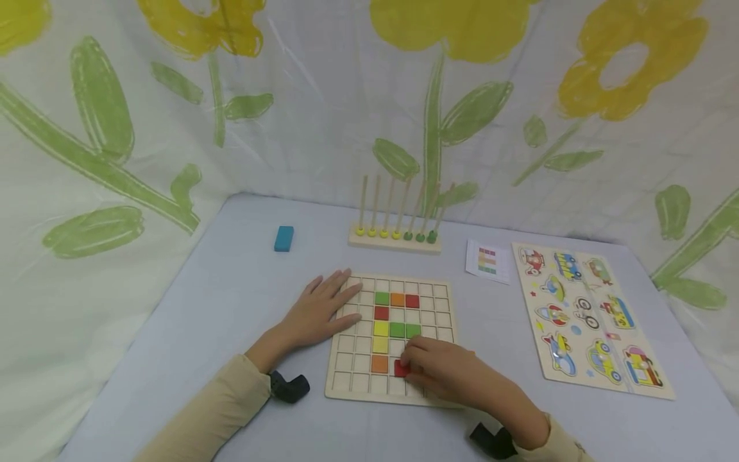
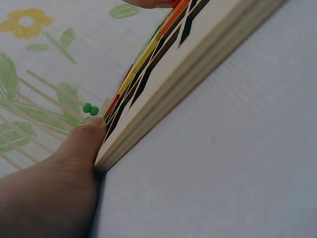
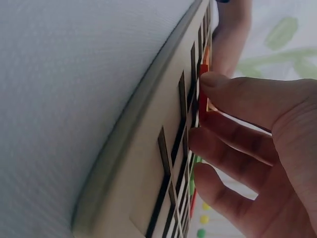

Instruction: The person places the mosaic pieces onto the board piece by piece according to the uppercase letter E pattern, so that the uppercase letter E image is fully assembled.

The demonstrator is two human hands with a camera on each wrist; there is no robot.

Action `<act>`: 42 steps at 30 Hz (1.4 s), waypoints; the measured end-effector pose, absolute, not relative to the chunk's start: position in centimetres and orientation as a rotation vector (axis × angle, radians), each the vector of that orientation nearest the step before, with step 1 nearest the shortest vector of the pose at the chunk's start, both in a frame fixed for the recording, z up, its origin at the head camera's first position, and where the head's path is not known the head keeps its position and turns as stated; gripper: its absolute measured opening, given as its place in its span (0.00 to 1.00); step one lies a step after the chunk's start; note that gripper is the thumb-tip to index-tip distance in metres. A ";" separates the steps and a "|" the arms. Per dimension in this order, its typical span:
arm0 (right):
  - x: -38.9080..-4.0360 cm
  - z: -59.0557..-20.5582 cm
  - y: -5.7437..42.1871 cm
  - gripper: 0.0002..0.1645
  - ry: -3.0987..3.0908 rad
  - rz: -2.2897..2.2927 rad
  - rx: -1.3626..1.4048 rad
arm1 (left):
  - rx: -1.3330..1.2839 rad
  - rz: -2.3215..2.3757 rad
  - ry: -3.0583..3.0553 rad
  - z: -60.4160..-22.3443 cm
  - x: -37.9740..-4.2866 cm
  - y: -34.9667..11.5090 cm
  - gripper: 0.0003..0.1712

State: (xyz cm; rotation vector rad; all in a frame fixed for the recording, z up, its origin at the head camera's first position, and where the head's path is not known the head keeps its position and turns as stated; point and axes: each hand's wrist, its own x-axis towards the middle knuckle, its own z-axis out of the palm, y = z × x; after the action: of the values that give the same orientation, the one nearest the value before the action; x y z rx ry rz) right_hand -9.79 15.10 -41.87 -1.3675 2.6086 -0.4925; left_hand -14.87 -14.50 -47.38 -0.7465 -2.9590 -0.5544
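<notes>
A wooden grid board (image 1: 352,383) lies on the table, with green, orange, red and yellow square tiles in some of its cells. My left hand (image 1: 319,313) rests with spread fingers over the board's upper left edge; in the left wrist view its thumb (image 2: 86,134) touches the board's corner. Low on the grid, my right hand (image 1: 441,369) pinches a red tile (image 1: 401,368), just right of an orange tile (image 1: 379,364). From the right wrist view, the thumb lies on the red tile (image 3: 203,91); an index finger is partly hidden behind it.
Behind the board stands a rack of wooden rods (image 1: 395,242) with yellow and green beads. A blue block (image 1: 283,239) lies at the back left. On the right are a card with coloured squares (image 1: 487,262) and a vehicle picture puzzle (image 1: 583,350). A flowered curtain hangs behind.
</notes>
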 end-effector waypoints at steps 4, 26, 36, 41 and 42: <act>-9.8 -42.0 14.8 0.07 2.636 -0.519 -1.428 | -0.745 -0.556 -2.958 -47.2 -14.8 -14.5 0.39; -9.9 -42.0 14.5 0.07 2.683 -0.430 -1.439 | -0.744 -0.539 -2.962 -47.2 -14.8 -14.4 0.39; -10.5 -40.5 19.8 0.10 2.846 -0.420 -1.097 | -0.730 -0.536 -2.964 -47.2 -14.7 -14.4 0.39; -10.6 -40.8 22.8 0.11 2.876 -0.362 -0.918 | -0.735 -0.540 -2.965 -47.1 -14.7 -14.3 0.39; -10.5 -40.9 23.2 0.11 2.872 -0.349 -0.908 | -0.735 -0.544 -2.968 -47.1 -14.8 -14.3 0.39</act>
State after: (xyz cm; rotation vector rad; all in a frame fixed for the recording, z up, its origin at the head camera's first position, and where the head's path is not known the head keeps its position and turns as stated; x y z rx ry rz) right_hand -10.52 23.22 -40.95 -0.9083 2.8721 -0.3494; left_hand -14.76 -14.33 -47.09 -0.7353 -2.9677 -0.5439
